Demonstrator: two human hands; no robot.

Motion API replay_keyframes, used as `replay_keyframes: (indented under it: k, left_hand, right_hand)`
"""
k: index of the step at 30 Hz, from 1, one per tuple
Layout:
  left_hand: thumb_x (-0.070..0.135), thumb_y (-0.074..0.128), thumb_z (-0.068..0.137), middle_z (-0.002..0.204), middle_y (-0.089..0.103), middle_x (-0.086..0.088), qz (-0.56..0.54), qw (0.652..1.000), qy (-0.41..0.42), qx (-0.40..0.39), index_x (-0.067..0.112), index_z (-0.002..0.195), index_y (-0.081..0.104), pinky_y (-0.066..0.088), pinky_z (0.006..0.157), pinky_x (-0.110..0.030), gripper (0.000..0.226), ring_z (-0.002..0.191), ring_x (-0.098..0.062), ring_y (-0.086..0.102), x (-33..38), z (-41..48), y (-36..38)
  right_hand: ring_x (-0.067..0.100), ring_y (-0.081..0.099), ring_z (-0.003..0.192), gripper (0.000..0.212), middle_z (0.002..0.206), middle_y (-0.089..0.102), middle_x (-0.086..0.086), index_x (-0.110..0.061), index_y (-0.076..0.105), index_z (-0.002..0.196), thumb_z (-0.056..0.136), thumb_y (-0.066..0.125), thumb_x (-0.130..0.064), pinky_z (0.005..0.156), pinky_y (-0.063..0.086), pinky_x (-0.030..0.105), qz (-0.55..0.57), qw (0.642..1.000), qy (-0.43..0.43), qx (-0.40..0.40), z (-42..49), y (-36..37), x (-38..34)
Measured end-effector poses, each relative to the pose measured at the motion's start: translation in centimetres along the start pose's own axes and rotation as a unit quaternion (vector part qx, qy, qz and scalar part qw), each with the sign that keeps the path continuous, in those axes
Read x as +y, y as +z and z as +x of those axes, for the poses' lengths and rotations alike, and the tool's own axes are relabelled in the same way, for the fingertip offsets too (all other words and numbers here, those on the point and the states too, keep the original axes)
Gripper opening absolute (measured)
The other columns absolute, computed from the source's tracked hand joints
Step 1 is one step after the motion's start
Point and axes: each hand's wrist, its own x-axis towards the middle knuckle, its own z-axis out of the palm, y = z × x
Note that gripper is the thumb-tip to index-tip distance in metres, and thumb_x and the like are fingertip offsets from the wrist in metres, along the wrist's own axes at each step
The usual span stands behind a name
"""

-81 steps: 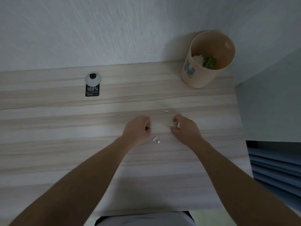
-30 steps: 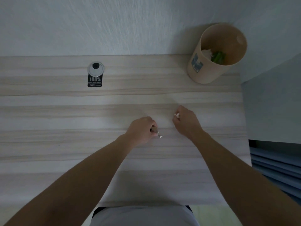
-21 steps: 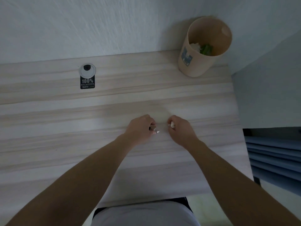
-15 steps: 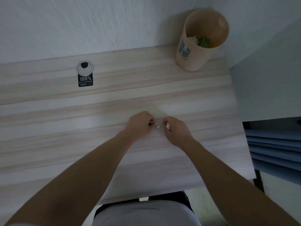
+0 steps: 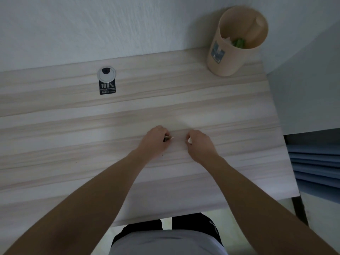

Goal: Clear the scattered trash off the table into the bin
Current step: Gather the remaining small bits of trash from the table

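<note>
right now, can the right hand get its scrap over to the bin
Probably yes. The right hand, pinching a white scrap, has only bare table between it and the open-topped bin at the far right corner, though the arm must stretch forward.

Your left hand (image 5: 155, 142) pinches a small white paper scrap (image 5: 170, 138) at its fingertips, and your right hand (image 5: 199, 144) curls round another white scrap (image 5: 189, 140). The hands are near each other but apart, over the middle of the pale, streaked wooden table (image 5: 55, 126). At one o'clock from them, well apart, a tan cylindrical bin (image 5: 226, 59) stands upright at the far corner, with white and green trash (image 5: 238, 42) inside. At eleven o'clock sits a round silver cable cover (image 5: 106, 74), a black "100%" sticker (image 5: 107, 86) touching its near edge.
</note>
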Motion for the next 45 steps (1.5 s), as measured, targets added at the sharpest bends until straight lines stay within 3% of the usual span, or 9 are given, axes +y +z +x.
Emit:
replay_keyframes:
  k: [7, 13, 24, 31, 39, 42, 45]
  left_hand:
    - [0.021, 0.058, 0.086, 0.088, 0.056, -0.004, -0.019, 1.000, 0.002, 0.010, 0.013, 0.086, 0.060, 0.035, 0.072, -0.027, 0.008, 0.085, -0.022, 0.053, 0.2, -1.1, -0.8]
    - [0.018, 0.056, 0.085, 0.078, 0.053, 0.001, -0.028, 0.999, 0.023, 0.029, 0.015, 0.079, 0.055, 0.034, 0.065, -0.028, 0.007, 0.073, -0.017, 0.048, 0.2, -2.3, -2.6]
    - [0.016, 0.056, 0.083, 0.076, 0.058, -0.006, -0.020, 0.990, 0.134, 0.025, 0.008, 0.077, 0.056, 0.045, 0.063, -0.037, 0.009, 0.070, -0.023, 0.054, 1.4, -4.2, -5.8]
    - [0.014, 0.056, 0.080, 0.069, 0.049, 0.005, 0.003, 0.983, 0.172, 0.069, 0.015, 0.071, 0.050, 0.030, 0.053, -0.027, 0.010, 0.064, -0.015, 0.046, 6.0, -3.8, -8.9]
    - [0.013, 0.061, 0.081, 0.079, 0.059, -0.003, -0.007, 0.982, 0.145, 0.123, 0.012, 0.076, 0.059, 0.047, 0.057, -0.030, 0.006, 0.068, -0.018, 0.056, 13.5, -1.1, -12.0]
    - [0.011, 0.062, 0.078, 0.077, 0.062, -0.005, -0.014, 0.977, 0.148, 0.152, 0.005, 0.076, 0.062, 0.045, 0.057, -0.030, 0.006, 0.067, -0.020, 0.056, 16.9, 0.4, -12.9]
    - [0.007, 0.061, 0.077, 0.073, 0.064, -0.011, -0.023, 0.974, 0.141, 0.174, 0.004, 0.071, 0.060, 0.047, 0.060, -0.035, 0.007, 0.068, -0.026, 0.058, 20.1, 2.2, -13.8]
  right_hand:
    - [0.033, 0.058, 0.104, 0.014, 0.109, 0.062, 0.013, -0.011, 0.061, 0.098, 0.087, 0.052, -0.011, 0.085, 0.045, 0.033, 0.004, 0.999, 0.032, -0.001, -0.7, -0.8, -0.4]
    - [0.030, 0.059, 0.100, 0.011, 0.103, 0.064, 0.010, -0.014, 0.059, 0.093, 0.086, 0.052, -0.008, 0.079, 0.042, 0.030, 0.021, 0.997, 0.072, 0.034, -2.6, -2.5, 0.2]
    - [0.028, 0.060, 0.096, 0.009, 0.101, 0.064, 0.010, -0.013, 0.059, 0.093, 0.088, 0.052, -0.009, 0.075, 0.042, 0.028, 0.031, 0.984, 0.114, 0.132, -9.1, -6.4, -0.8]
    - [0.029, 0.059, 0.095, 0.009, 0.100, 0.063, 0.011, -0.015, 0.055, 0.090, 0.087, 0.051, -0.007, 0.074, 0.044, 0.030, 0.022, 0.976, 0.091, 0.197, -11.2, -12.0, 1.0]
    - [0.028, 0.060, 0.092, 0.011, 0.090, 0.057, 0.002, -0.022, 0.050, 0.087, 0.088, 0.051, -0.011, 0.069, 0.040, 0.028, 0.038, 0.975, 0.083, 0.203, -9.6, -18.3, 5.5]
    - [0.030, 0.060, 0.095, 0.014, 0.095, 0.062, 0.008, -0.020, 0.046, 0.085, 0.087, 0.051, -0.007, 0.072, 0.036, 0.025, 0.027, 0.974, 0.067, 0.215, -8.5, -21.2, 7.6]
    - [0.030, 0.060, 0.091, 0.017, 0.084, 0.056, 0.006, -0.021, 0.046, 0.080, 0.086, 0.053, -0.007, 0.070, 0.035, 0.024, 0.021, 0.973, 0.052, 0.225, -7.4, -23.9, 9.6]
